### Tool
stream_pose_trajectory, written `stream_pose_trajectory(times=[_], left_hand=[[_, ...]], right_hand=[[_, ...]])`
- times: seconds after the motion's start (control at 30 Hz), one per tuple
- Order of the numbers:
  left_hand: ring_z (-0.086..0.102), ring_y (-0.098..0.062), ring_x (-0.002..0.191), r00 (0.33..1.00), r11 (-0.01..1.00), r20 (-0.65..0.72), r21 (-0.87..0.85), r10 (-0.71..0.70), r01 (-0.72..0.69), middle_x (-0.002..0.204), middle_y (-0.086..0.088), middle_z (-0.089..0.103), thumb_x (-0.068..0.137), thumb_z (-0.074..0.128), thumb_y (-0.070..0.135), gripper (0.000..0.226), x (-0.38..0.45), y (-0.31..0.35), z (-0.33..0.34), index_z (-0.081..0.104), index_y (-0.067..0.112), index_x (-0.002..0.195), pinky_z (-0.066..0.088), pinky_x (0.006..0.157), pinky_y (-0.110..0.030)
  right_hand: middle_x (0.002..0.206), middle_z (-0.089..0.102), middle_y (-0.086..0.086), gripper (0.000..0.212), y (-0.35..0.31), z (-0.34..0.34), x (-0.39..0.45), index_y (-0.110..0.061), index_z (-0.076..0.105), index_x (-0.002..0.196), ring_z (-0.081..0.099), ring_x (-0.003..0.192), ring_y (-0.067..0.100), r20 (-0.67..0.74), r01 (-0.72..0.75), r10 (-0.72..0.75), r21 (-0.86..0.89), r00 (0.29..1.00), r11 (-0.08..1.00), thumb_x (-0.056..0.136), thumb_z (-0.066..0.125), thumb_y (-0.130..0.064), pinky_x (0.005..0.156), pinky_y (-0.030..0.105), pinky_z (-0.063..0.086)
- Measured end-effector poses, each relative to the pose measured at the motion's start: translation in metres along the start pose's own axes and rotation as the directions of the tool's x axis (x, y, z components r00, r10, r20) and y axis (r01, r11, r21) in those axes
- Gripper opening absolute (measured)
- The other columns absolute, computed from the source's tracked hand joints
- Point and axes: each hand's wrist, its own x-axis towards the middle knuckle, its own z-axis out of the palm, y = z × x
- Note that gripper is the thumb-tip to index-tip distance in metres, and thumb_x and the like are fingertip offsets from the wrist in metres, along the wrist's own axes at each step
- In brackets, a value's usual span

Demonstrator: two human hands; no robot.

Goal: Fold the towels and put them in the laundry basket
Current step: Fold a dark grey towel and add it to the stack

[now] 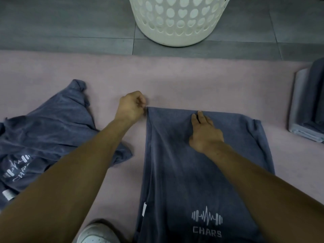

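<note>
The towel, a blue-grey one spread lengthwise over the lower middle and lower right of the frame, lies on a pale pink mat with both hands at its far end. The left hand is curled into a loose fist with its fingertips pinched at the towel's upper left corner, so the grip is narrow and closed on that corner of cloth. The right hand lies on the towel just below its top edge, fingers stretched forward and slightly spread, palm down, pressing the fabric rather than gripping it. Soft folds run down the towel's left side from the pinched corner, and a white dumbbell-and-pulse logo with the word CHARS sits near the bottom of the frame. To the left, a second towel of the same colour lies crumpled on the mat, showing part of the same logo at the left edge. At the right edge, a stack of folded towels rests on the mat, well apart from the hands. A white laundry basket with heart-shaped holes stands on the grey tiled floor at the top centre, beyond the mat's far edge. A white shoe shows at the bottom, just left of the spread towel.
</note>
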Motion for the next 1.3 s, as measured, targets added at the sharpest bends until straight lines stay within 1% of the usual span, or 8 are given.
stream_pose_trajectory(times=[0.1,0.27,0.4,0.63,0.8,0.93,1.07,1.3], left_hand=[[0.061,-0.029,0.085,0.965,0.94,-0.079,0.257,0.251,-0.224,0.096,-0.012,0.065,0.075,0.046,-0.007,0.032,-0.021,0.009,0.006,0.066,0.008,0.093,0.049,0.073,-0.029],[0.063,-0.035,0.096,0.826,0.76,0.219,0.324,0.52,-0.564,0.113,-0.012,0.066,0.078,0.043,0.011,0.04,-0.062,0.026,0.055,0.068,0.01,0.109,0.054,0.08,-0.043],[0.021,-0.03,0.144,0.761,0.675,0.582,0.442,0.285,-0.591,0.16,-0.01,0.018,0.098,0.045,0.033,0.051,-0.076,0.064,0.098,0.036,0.026,0.147,0.026,0.115,-0.046],[-0.022,-0.04,0.144,0.698,0.589,0.715,0.585,-0.051,-0.557,0.156,-0.004,-0.032,0.085,0.067,0.046,0.099,-0.068,0.126,0.159,-0.007,0.042,0.151,0.006,0.108,-0.074],[-0.026,-0.042,0.142,0.689,0.558,0.698,0.657,-0.197,-0.506,0.151,0.0,-0.042,0.08,0.077,0.036,0.115,-0.059,0.146,0.169,-0.016,0.05,0.146,0.013,0.105,-0.077],[-0.026,-0.04,0.142,0.702,0.543,0.67,0.693,-0.242,-0.474,0.148,0.001,-0.045,0.079,0.078,0.034,0.119,-0.063,0.15,0.175,-0.02,0.053,0.143,0.017,0.108,-0.073],[-0.028,-0.038,0.142,0.714,0.505,0.634,0.739,-0.297,-0.446,0.145,0.002,-0.049,0.079,0.078,0.031,0.122,-0.064,0.154,0.182,-0.025,0.052,0.141,0.022,0.109,-0.07],[-0.028,-0.037,0.142,0.721,0.487,0.62,0.754,-0.309,-0.44,0.144,0.005,-0.05,0.077,0.08,0.032,0.127,-0.062,0.152,0.182,-0.033,0.057,0.131,0.032,0.108,-0.064]], right_hand=[[0.162,-0.012,-0.004,0.078,0.005,0.003,0.0,-0.019,-0.001,0.155,-0.003,0.149,0.019,-0.028,0.033,-0.033,0.031,0.999,0.999,0.096,0.048,-0.028,0.107,0.04,0.037],[0.153,0.035,0.001,0.053,0.033,-0.008,-0.011,-0.016,0.036,0.148,0.035,0.139,0.019,-0.159,0.17,-0.137,0.219,0.978,0.961,0.097,0.049,-0.026,0.111,0.027,0.028],[0.127,0.059,0.006,0.031,0.086,-0.028,-0.019,-0.013,0.059,0.125,0.055,0.117,0.026,-0.068,0.164,-0.156,0.136,0.985,0.977,0.097,0.047,-0.019,0.1,0.031,0.04],[0.131,0.052,0.011,0.043,0.182,-0.057,-0.013,-0.014,0.055,0.13,0.051,0.119,0.031,-0.073,0.1,-0.096,0.047,0.993,0.994,0.088,0.056,-0.013,0.101,0.039,0.043],[0.137,0.05,0.008,0.059,0.228,-0.048,0.001,-0.013,0.05,0.138,0.05,0.122,0.027,-0.02,0.251,-0.25,0.135,0.968,0.959,0.081,0.06,0.0,0.105,0.038,0.04],[0.102,0.059,0.002,0.029,0.242,-0.037,0.009,-0.011,0.067,0.104,0.059,0.097,0.027,-0.236,0.35,-0.293,0.256,0.927,0.901,0.079,0.058,0.002,0.089,0.037,0.049],[0.087,0.06,0.0,0.015,0.252,-0.027,0.015,-0.012,0.063,0.086,0.059,0.083,0.022,-0.461,0.324,-0.095,0.45,0.882,0.832,0.083,0.057,0.002,0.077,0.033,0.05],[0.078,0.063,-0.001,0.01,0.257,-0.021,0.009,-0.016,0.059,0.083,0.059,0.075,0.019,-0.394,0.144,0.178,0.663,0.902,0.735,0.085,0.055,-0.007,0.069,0.031,0.051]])
